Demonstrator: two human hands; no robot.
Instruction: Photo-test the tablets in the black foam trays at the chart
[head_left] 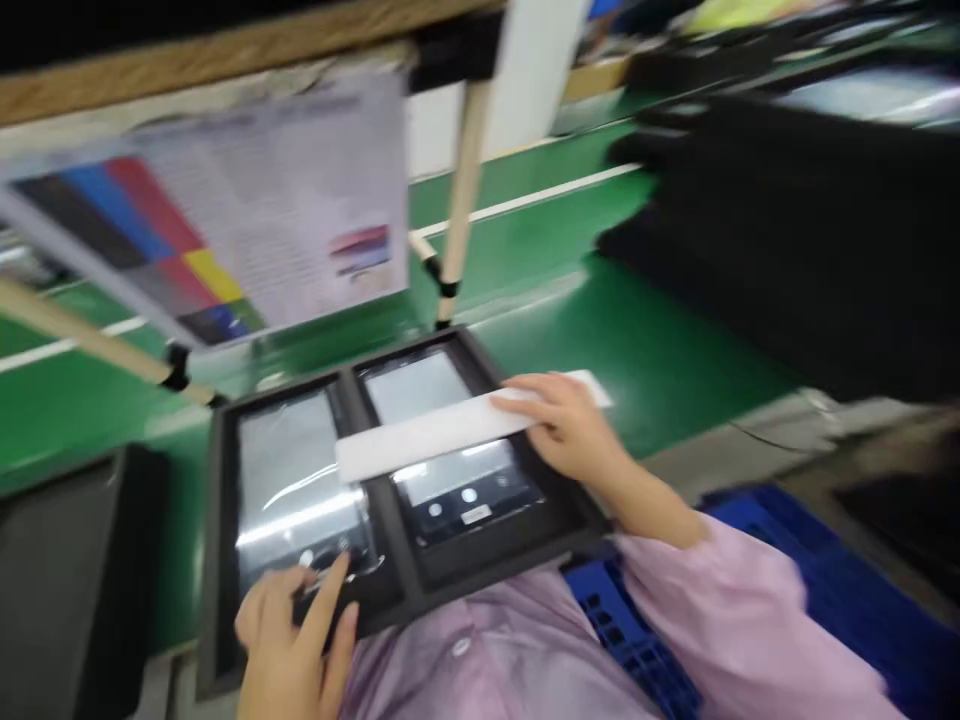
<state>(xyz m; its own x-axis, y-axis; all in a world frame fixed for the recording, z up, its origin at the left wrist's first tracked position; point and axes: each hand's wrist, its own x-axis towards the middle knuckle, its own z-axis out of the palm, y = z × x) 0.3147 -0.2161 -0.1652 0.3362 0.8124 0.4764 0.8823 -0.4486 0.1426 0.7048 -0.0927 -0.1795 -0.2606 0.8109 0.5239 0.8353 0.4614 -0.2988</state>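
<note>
**Two screens in the tray, a white strip going on top**

A black tray (480, 582) sits at the near edge of the green belt (637, 340), right in front of the person. It has two pockets side by side. Each pocket has a flat screen in it: the left screen (292, 480) and the right screen (461, 490). Both look shiny, as if they are covered with clear film. So filling the tray looks done.

The right hand (570, 430) grips one end of a long white strip (435, 435). Its fingers are curled over the top of the strip. The strip lies across the right screen, and its far end reaches over the bar in the middle to the edge of the left screen. It sits a little crooked. I cannot tell if it rests flat on the screens or floats just above them, because the picture is blurry.

The left hand (289, 630) is at the near left corner of the tray. Its fingers are bent, and the tips touch the bottom edge of the left screen. I cannot tell if they pinch something or just press down.

My guess is that the work is in its later part. What looks left is to get the strip straight and to finish with the left screen.

A printed sheet (247, 220) hangs above the belt. Dark stacks (787, 250) sit far off to the right. A blue crate (825, 560) is near the person's right arm.
</note>
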